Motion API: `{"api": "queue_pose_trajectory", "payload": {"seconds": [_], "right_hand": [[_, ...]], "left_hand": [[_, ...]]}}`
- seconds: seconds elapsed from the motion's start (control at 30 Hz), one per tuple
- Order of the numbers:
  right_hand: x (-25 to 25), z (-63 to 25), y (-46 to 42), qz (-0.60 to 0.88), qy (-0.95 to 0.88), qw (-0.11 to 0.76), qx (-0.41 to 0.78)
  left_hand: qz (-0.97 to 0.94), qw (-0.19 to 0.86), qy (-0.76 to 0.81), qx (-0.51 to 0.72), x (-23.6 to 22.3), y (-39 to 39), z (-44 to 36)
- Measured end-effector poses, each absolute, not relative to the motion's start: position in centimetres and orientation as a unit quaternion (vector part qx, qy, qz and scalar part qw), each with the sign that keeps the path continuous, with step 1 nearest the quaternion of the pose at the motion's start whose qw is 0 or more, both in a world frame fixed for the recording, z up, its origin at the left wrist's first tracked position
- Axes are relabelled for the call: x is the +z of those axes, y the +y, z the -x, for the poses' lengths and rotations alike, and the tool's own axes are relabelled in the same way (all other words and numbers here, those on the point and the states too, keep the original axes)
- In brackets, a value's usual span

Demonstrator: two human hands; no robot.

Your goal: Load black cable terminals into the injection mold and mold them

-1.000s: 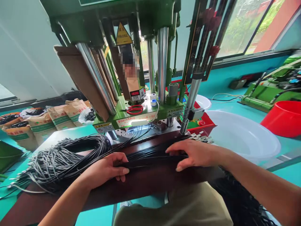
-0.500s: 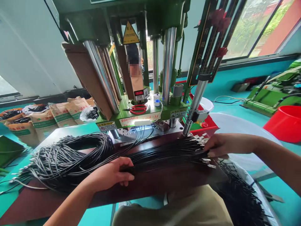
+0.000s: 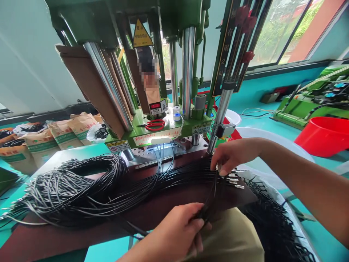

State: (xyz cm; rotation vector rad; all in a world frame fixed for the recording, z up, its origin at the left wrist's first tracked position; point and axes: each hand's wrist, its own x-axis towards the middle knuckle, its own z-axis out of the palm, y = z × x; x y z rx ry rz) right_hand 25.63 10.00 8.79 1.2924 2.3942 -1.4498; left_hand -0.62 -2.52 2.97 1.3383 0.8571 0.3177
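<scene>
My right hand [image 3: 237, 154] pinches the ends of a few black cables [image 3: 215, 187], with a bit of metal showing at its fingertips. Lower down, over my lap, my left hand [image 3: 184, 227] is closed around the same cables. Behind both hands a bundle of black cables [image 3: 188, 174] lies along the brown board [image 3: 169, 203]. Silver metal connectors [image 3: 233, 180] tip its right end, just below my right hand. To the left sits a large coiled heap of cables [image 3: 62, 185]. Several thin cables run up from the board into the green press [image 3: 169, 133].
Red-handled pliers or snips [image 3: 155, 125] lie on the press ledge beside a small white-and-blue roll [image 3: 176, 116]. At lower right stands a lined container of black pieces [image 3: 275, 225]. A white basin [image 3: 283, 153] and red tub [image 3: 327, 134] are behind it. Paper sacks [image 3: 40, 143] stand at left.
My right hand has reached the connector ends, then lifted a few cables off the bundle leftward. My left hand has moved right and toward me, now gripping those cables lower down.
</scene>
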Motion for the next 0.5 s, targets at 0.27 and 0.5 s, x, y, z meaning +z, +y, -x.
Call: {"api": "queue_pose_trajectory", "payload": {"seconds": [0.27, 0.5], "right_hand": [[6.0, -27.4, 2.5, -0.641, 0.543, -0.392, -0.374], [1.3, -19.4, -0.3, -0.483, 0.421, -0.39, -0.662]], "left_hand": [[-0.419, 0.784, 0.374, 0.265, -0.1, -3.3, 1.7], [-0.413, 0.768, 0.399, 0.283, -1.3, -3.4, 1.7]]}}
